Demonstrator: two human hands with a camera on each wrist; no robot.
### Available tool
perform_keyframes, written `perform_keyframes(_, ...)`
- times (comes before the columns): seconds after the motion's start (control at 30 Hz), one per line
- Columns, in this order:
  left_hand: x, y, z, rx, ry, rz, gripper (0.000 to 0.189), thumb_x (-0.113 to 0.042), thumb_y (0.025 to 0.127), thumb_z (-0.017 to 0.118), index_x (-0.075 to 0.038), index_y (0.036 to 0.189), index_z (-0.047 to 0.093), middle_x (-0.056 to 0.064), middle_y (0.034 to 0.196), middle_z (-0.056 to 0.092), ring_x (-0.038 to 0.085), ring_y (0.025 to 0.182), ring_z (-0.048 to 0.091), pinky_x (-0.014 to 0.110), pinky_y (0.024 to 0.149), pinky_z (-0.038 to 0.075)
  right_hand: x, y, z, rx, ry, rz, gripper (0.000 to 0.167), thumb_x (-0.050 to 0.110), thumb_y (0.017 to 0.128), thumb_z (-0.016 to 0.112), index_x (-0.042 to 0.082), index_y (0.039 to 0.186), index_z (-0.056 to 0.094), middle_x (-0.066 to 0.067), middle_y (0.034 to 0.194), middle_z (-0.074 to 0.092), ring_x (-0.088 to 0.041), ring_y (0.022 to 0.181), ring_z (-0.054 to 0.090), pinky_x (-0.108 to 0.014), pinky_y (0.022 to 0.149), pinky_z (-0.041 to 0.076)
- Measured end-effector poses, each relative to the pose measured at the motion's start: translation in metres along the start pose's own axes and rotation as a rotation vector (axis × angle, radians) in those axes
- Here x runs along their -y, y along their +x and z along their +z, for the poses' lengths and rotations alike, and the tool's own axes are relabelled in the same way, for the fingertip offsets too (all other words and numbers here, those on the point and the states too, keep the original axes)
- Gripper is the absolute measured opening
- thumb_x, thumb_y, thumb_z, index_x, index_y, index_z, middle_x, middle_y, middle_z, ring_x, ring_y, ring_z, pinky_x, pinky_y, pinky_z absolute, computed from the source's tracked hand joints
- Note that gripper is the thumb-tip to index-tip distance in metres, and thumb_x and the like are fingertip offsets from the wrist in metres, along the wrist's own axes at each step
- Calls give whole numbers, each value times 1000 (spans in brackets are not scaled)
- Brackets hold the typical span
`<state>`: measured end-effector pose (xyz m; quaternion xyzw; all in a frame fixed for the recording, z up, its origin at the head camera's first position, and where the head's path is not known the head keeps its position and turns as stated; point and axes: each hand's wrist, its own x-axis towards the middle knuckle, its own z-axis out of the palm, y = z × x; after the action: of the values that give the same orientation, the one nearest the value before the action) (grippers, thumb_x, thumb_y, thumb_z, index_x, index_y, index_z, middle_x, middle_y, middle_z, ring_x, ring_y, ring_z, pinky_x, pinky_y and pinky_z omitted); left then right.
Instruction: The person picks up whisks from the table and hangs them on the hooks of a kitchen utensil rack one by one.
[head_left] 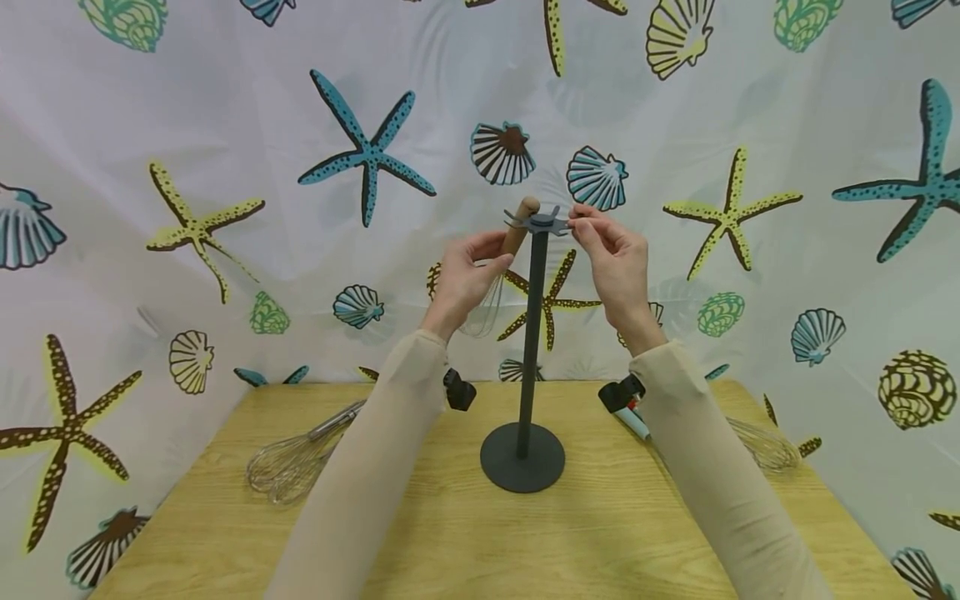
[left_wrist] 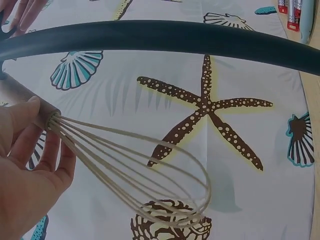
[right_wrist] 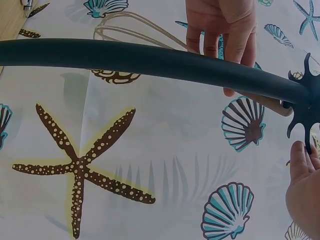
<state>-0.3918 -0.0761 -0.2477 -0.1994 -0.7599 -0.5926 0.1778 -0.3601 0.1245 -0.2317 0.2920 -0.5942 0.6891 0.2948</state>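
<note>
My left hand (head_left: 467, 279) grips a whisk by its wooden handle (head_left: 517, 229), fingers and thumb around the lower part. The whisk's wire loops hang down, plainly visible in the left wrist view beyond the handle (left_wrist: 39, 104). Its upper end leans right beside the hooked top (head_left: 543, 222) of a dark utensil stand. On the other side, my right hand (head_left: 619, 262) pinches one of the hooks between thumb and fingers. From the top a dark pole (head_left: 533, 333) runs down to a round base (head_left: 522, 457) on the table. In the right wrist view the pole partly covers the left hand (right_wrist: 225, 30).
Metal-handled whisks (head_left: 292, 467) lie on the wooden table (head_left: 442, 533) at the left, partly behind the left sleeve. A light blue handle (head_left: 633, 423) and another whisk (head_left: 765, 446) lie by the right sleeve. A sea-patterned cloth (head_left: 450, 100) hangs behind the table.
</note>
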Motion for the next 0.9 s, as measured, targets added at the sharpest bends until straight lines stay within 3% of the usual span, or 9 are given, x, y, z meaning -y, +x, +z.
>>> perform_keyframes(0.27,3,-2,3,70,-24,15,35,-9,95,64,-14,130,64,7,125,68,20,118,60,45,106,45,0,0,0,-4,9,1,31,9,99,59,-19,111,63,-24,134,57,-21,126,57,-30,103,49)
perform_keyframes(0.5,8,-9,1,47,27,15,36,-11,98,60,-13,134,61,6,129,66,20,124,57,43,106,46,-2,0,1,-4,19,12,31,9,98,59,-19,110,63,-7,126,63,-21,126,57,-30,103,49)
perform_keyframes(0.9,17,-21,-11,10,-8,44,35,-13,97,63,-13,131,63,6,126,68,18,120,60,40,107,46,-4,0,1,16,31,0,32,10,100,56,-20,111,60,-2,124,61,-22,125,57,-33,104,49)
